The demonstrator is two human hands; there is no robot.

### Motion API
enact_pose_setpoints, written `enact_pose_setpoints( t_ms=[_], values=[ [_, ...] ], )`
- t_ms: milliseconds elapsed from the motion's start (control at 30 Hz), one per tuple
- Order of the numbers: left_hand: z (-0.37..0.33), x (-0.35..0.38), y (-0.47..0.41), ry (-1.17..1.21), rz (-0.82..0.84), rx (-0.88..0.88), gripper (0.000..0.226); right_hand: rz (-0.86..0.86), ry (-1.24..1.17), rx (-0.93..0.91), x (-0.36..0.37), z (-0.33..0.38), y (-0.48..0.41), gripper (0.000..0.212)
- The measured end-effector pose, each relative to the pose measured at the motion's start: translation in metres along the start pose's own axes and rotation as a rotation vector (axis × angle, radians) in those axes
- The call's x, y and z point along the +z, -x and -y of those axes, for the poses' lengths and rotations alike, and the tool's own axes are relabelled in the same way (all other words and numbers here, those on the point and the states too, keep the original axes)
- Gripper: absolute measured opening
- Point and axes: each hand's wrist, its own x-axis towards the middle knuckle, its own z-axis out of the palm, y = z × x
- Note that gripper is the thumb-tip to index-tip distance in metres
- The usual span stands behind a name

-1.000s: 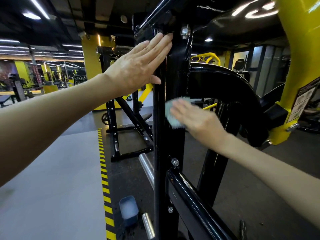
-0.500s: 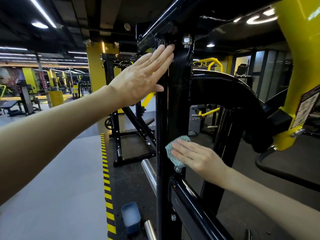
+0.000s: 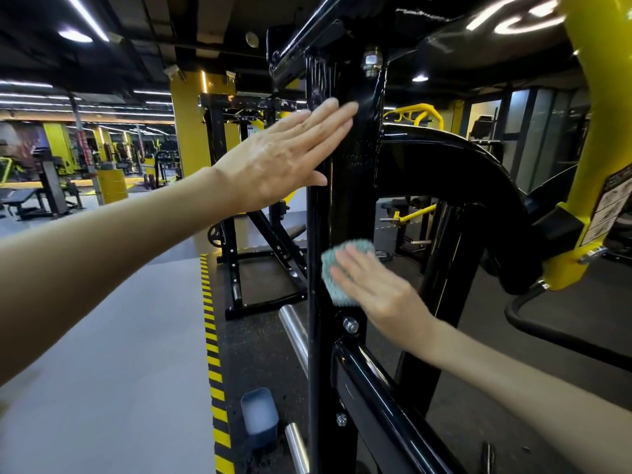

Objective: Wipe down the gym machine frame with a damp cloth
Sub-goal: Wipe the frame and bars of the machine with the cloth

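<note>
Pressed a teal cloth (image 3: pixel 332 268) flat against the glossy black upright post (image 3: pixel 345 200) of the gym machine frame, about halfway up and just above a silver bolt (image 3: pixel 350 325). Covered most of the cloth with the right hand (image 3: pixel 376 289), fingers straight and laid over it rather than curled around it; motion-blurred. Rested the left hand (image 3: pixel 284 159) higher on the same post, open and flat, fingertips touching the paint below a silver nut (image 3: pixel 371 63), with nothing held. Showed wet streaks and a bright sheen near the post's top. Joined on the right to a thick curved black tube (image 3: pixel 478 165), with a yellow machine arm (image 3: pixel 602 131) beyond it bearing a printed label (image 3: pixel 612 206). Carried chrome pegs (image 3: pixel 295 333) low on the left side. Stood on dark speckled rubber matting (image 3: pixel 260 354), edged by a yellow-and-black hazard stripe (image 3: pixel 212 336), with smooth grey floor (image 3: pixel 119 336) past that. Left a small blue tub (image 3: pixel 259 415) on the matting near the post's foot. Filled the background with a black rack (image 3: pixel 236 200), a yellow column (image 3: pixel 186 138), distant benches and machines, and white strip lights (image 3: pixel 85 15) across a dark ceiling.
</note>
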Motion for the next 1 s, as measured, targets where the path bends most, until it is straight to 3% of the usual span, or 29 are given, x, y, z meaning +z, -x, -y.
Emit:
enact_pose_setpoints(
  t_ms=[100,200,400,500,633,767,833,1000],
  values=[
    [-0.004,0.000,0.000,0.004,-0.001,0.003,0.067,0.110,0.005,-0.127,-0.002,0.002,0.021,0.033],
    [-0.005,-0.003,0.000,0.005,0.016,-0.002,0.067,0.112,0.032,-0.207,-0.019,-0.015,-0.001,0.035],
    [-0.010,-0.006,0.001,-0.002,0.041,-0.033,0.068,-0.037,-0.008,0.153,-0.035,-0.029,-0.064,0.050],
    [-0.017,-0.005,0.001,0.008,0.043,-0.063,0.074,-0.057,-0.040,0.195,-0.021,-0.010,-0.047,0.049],
    [-0.027,-0.002,0.000,0.050,0.005,-0.107,0.076,0.116,-0.015,-0.077,-0.008,0.012,0.005,0.038],
    [-0.025,-0.001,0.001,0.040,0.003,-0.103,0.076,0.250,0.082,-0.332,-0.018,0.001,-0.001,0.036],
    [-0.025,-0.001,0.000,0.036,0.002,-0.101,0.077,0.188,0.108,-0.287,-0.024,-0.008,-0.021,0.035],
    [-0.024,0.001,0.001,0.031,-0.002,-0.104,0.076,0.005,0.025,0.040,-0.018,0.005,-0.035,0.038]
  ],
)
